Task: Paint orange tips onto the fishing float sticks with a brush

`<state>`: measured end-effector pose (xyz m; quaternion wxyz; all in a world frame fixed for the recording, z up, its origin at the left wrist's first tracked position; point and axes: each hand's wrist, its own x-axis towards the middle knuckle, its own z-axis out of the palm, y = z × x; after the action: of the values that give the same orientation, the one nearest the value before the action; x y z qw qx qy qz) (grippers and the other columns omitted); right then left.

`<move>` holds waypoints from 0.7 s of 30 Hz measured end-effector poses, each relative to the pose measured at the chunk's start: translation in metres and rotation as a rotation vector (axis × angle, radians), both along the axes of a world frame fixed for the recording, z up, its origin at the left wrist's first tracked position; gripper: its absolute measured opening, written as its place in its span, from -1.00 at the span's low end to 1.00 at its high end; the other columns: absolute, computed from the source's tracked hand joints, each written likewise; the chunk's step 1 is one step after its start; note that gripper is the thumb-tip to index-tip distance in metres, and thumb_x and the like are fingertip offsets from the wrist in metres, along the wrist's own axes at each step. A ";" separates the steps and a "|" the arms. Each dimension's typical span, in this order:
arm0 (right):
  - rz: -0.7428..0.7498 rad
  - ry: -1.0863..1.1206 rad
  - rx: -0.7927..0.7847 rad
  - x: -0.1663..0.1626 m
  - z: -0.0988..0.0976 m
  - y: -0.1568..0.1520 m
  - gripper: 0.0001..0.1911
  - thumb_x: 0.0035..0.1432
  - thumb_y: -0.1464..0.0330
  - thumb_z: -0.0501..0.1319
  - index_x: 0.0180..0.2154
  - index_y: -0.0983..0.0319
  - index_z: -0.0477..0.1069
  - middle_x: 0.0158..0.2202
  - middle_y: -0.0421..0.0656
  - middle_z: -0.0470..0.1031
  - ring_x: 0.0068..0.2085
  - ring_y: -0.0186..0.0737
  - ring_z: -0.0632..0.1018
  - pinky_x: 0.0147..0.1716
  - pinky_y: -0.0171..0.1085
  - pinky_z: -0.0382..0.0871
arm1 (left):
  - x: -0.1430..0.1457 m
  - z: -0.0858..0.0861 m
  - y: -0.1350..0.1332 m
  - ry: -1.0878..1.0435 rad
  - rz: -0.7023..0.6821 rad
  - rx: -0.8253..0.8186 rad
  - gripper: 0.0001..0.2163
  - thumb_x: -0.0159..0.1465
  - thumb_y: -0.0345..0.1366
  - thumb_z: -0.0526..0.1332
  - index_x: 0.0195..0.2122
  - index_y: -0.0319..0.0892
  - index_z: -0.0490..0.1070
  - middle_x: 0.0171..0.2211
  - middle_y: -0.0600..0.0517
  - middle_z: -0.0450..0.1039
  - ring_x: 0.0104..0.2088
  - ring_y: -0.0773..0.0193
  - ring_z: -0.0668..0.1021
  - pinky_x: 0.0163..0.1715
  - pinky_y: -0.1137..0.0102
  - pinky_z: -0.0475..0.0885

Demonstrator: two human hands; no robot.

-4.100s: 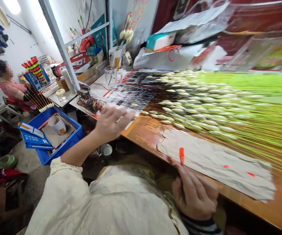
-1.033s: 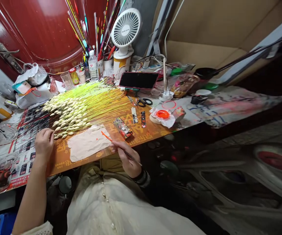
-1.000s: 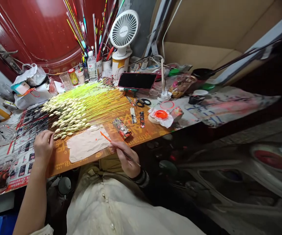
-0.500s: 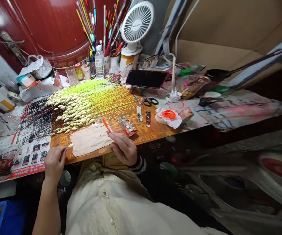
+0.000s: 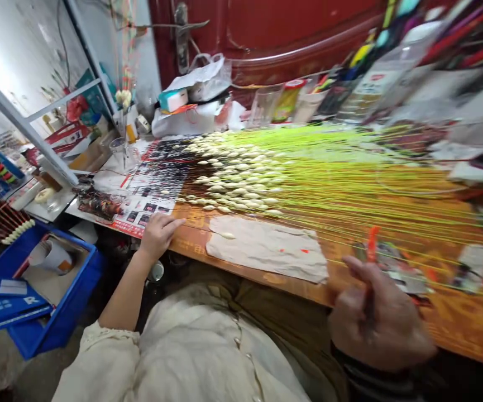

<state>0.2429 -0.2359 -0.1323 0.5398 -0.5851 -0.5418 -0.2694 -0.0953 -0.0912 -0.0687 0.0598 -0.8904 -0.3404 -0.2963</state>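
Note:
My left hand is at the table's front edge, its fingers pinched on the thin dark stem of a fishing float. The float's pale, spindle-shaped body is over a crumpled beige cloth. To the right of that cloth, my right hand, smeared by motion, is closed around a slender orange-tipped tool; its kind is unclear. Behind the cloth lies a dense row of similar floats, with dark stems to the left and long yellow-green tips to the right.
A blurred dark packet lies by my right hand. Along the back stand a jar, a clear cup and a plastic bottle. A blue crate sits low at the left, near a metal frame.
The view has swung left and closer to the table. My right hand has moved right, away from the cloth, with the orange-tipped tool. My left hand still pinches the float's stem.

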 end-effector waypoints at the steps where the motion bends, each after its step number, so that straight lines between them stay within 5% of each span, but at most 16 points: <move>1: -0.027 -0.015 0.021 0.001 -0.002 0.002 -0.49 0.19 0.47 0.15 0.17 0.19 0.40 -0.15 -0.04 0.63 -0.18 -0.03 0.66 -0.08 -0.14 0.57 | -0.008 -0.002 0.002 -0.002 0.027 0.015 -0.64 0.39 -0.41 0.01 0.10 0.00 0.44 -0.14 -0.04 0.53 -0.10 0.19 0.48 -0.05 0.21 0.36; 13: -0.031 -0.097 0.060 -0.001 -0.002 0.006 -0.45 0.15 0.44 0.16 0.20 0.16 0.36 -0.24 -0.03 0.65 -0.39 -0.06 0.65 -0.37 -0.16 0.59 | -0.032 -0.017 0.011 -0.004 0.114 0.030 -0.68 0.40 -0.35 -0.01 0.00 0.01 0.50 -0.24 -0.05 0.50 -0.16 0.19 0.45 -0.08 0.21 0.35; 21: 0.004 -0.066 0.020 0.001 -0.011 0.005 -0.44 0.17 0.43 0.16 0.22 0.17 0.33 -0.17 -0.02 0.64 -0.29 -0.01 0.68 -0.27 -0.12 0.61 | -0.033 -0.019 0.013 -0.020 0.139 0.051 -0.67 0.42 -0.36 -0.04 -0.05 -0.01 0.52 -0.23 -0.06 0.49 -0.17 0.19 0.44 -0.09 0.21 0.34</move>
<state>0.2437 -0.2305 -0.1438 0.5279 -0.5694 -0.5580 -0.2927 -0.1279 -0.0783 -0.0873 0.0993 -0.8598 -0.3944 -0.3088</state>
